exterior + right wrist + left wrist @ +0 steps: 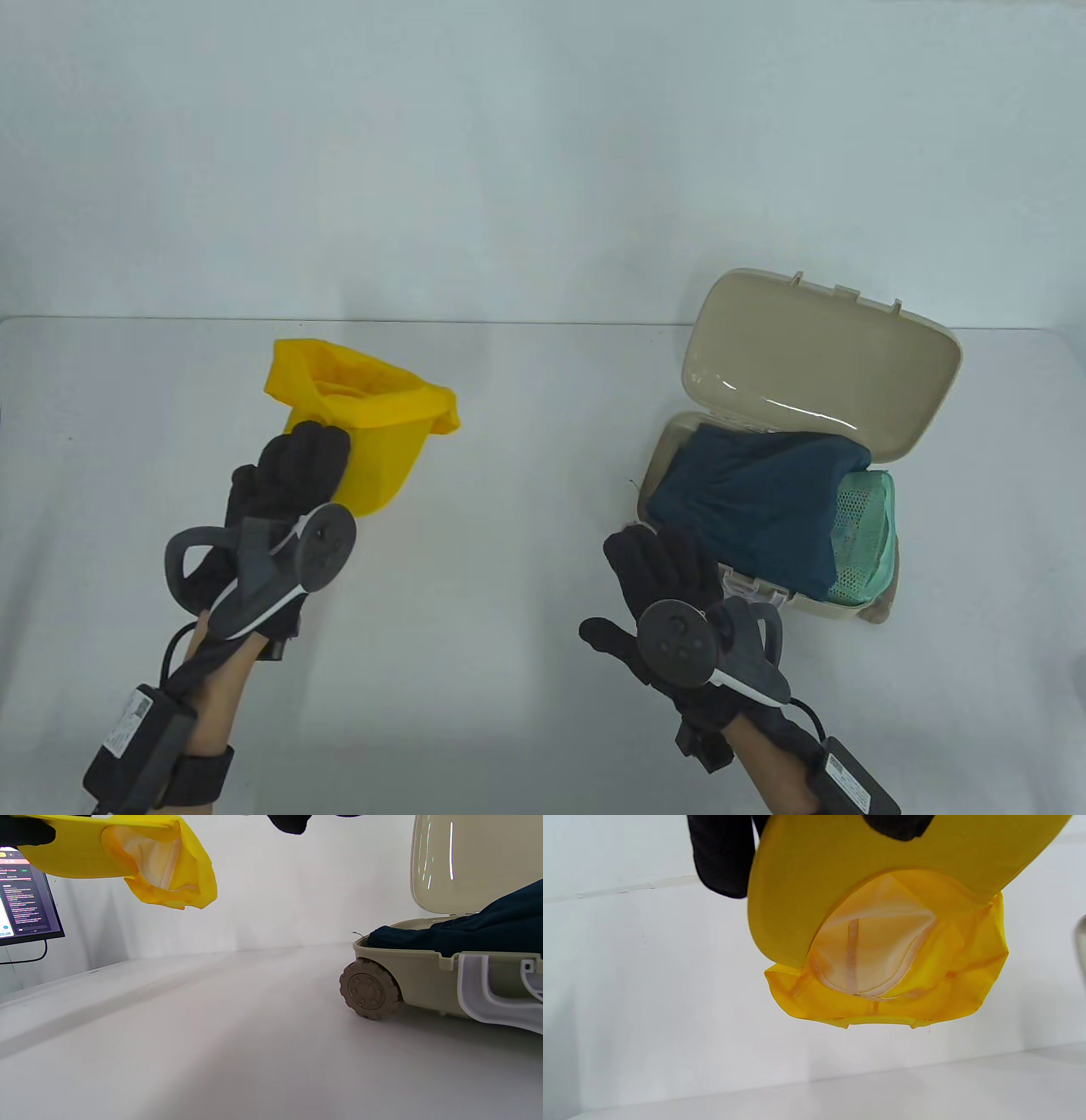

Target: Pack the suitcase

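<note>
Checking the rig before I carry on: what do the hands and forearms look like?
Both the left hand and the right hand wear black fabric gloves. Each carries a grey tracker with a round disc and a white-edged loop. Black cables run back to black boxes bearing white labels, strapped to bare forearms. No sleeves.

Table view looks down; both low wrist views share the yellow cap (882, 955).
</note>
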Available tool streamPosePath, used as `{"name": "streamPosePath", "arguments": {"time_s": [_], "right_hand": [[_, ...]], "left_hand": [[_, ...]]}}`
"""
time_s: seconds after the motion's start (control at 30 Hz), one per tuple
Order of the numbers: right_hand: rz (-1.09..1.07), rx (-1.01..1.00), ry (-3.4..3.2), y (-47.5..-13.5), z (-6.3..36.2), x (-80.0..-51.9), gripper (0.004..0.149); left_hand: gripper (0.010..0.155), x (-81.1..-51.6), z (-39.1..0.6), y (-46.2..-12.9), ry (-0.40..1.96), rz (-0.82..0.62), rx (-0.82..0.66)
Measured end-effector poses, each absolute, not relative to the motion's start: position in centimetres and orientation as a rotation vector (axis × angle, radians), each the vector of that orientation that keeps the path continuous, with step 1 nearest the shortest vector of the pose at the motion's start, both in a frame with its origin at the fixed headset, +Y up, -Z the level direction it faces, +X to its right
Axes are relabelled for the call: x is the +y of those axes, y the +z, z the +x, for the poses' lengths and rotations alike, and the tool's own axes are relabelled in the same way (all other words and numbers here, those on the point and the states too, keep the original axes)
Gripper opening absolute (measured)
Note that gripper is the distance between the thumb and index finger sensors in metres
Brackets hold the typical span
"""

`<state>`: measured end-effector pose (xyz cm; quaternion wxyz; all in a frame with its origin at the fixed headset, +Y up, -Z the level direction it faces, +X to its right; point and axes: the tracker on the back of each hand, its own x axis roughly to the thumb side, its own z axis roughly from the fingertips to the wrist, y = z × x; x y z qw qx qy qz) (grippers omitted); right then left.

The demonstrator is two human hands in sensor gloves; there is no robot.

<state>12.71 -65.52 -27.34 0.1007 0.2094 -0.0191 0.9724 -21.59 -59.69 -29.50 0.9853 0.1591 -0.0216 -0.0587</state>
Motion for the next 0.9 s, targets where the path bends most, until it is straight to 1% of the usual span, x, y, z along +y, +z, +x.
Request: {"name": "streamPosePath", "arguments": {"time_s": [0.17,0.33,0.43,0.53,0.6,0.63,0.73,0.8,0.9], "right_hand": [[0.626,-0.056,2.881,-27.3,12.6,-65.6,0.09],[0.617,-0.067,2.888,-27.4,12.7,-65.5,0.09],[0.594,-0.082,2.874,-27.7,12.7,-64.8,0.09],[0.589,-0.067,2.843,-28.7,12.6,-62.5,0.089],[0.571,-0.009,2.774,-29.9,12.6,-60.7,0.089],[0.548,0.01,2.736,-30.9,12.6,-59.3,0.088],[0.498,0.055,2.671,-33.8,12.2,-56.5,0.088],[0.454,0.1,2.623,-36.0,11.8,-55.4,0.089],[0.386,0.24,2.536,-39.6,11.1,-54.9,0.091]], "left_hand": [[0.059,-61.7,-18.8,-28.1,-0.09,0.318,-0.127],[0.059,-62.8,-18.1,-27.9,-0.082,0.318,-0.151],[0.059,-62.7,-18.1,-27.7,-0.102,0.335,-0.16],[0.059,-62.7,-18.0,-27.6,-0.1,0.35,-0.173],[0.059,-62.7,-17.8,-27.5,-0.106,0.354,-0.185],[0.059,-62.7,-17.7,-27.3,-0.115,0.358,-0.192],[0.059,-62.5,-17.2,-26.7,-0.106,0.377,-0.223],[0.059,-62.2,-16.9,-26.3,-0.118,0.403,-0.238],[0.059,-61.9,-16.6,-25.6,-0.127,0.443,-0.262]]}}
